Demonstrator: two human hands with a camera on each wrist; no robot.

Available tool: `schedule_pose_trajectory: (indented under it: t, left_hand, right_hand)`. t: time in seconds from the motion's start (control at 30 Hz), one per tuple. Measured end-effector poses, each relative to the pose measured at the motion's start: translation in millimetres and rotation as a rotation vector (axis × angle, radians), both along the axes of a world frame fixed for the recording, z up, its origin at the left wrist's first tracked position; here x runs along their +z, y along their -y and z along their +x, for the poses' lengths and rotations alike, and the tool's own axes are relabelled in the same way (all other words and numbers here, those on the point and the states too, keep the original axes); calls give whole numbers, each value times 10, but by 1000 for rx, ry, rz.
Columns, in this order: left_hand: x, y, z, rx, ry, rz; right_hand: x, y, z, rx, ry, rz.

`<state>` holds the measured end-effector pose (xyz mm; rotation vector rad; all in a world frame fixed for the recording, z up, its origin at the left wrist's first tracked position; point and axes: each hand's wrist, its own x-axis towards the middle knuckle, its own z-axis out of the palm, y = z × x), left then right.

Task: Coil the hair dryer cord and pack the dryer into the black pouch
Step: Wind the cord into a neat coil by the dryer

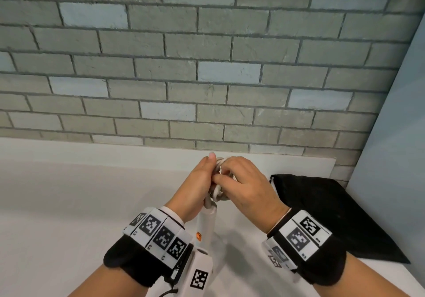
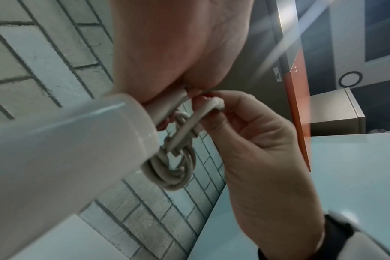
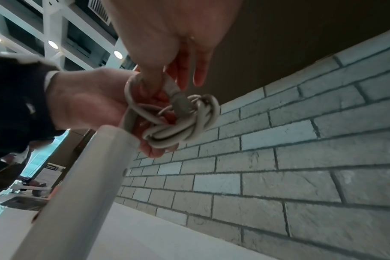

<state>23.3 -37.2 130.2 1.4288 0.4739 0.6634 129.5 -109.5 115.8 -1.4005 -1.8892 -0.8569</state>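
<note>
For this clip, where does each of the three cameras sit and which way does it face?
Head: worn on the head, looking forward and down at both hands, left hand and right hand, the black pouch and the brick wall.
Left wrist: looks along the left palm at the cord coil; the right hand shows.
Right wrist: looks up along the right hand; the left hand shows.
Shared: both wrist views show the coil and dryer handle.

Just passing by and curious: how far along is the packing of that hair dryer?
Mostly done: the cord is wound into loops beside the dryer handle. In hand: left hand holds the bundle while right hand pinches the cord's end. Left: the black pouch lies on the table, with the dryer not yet inside.
</note>
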Motion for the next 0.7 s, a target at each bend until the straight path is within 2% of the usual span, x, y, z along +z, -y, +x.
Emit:
schedule_pose_trajectory:
  t: [0.17, 0.3, 0.4, 0.53, 0.6, 0.7]
  left_hand:
    - [46, 6, -5, -84, -112, 20]
    - [26, 26, -3, -146, -148, 12]
    - [50, 18, -20, -148, -102, -59]
    - [105, 5, -87, -261, -43, -161]
    - [107, 12, -83, -264, -94, -114]
    - [91, 33, -57, -236, -135, -27]
  right_hand:
    - [223, 102, -41, 23, 194, -218]
    - [394, 105, -28, 38, 140, -345]
    - [424, 152, -74, 75, 175, -295]
    - [371, 192, -139, 115, 192, -180]
    - [413, 162, -65, 17, 139, -226]
    - [553, 153, 81, -72, -175, -369]
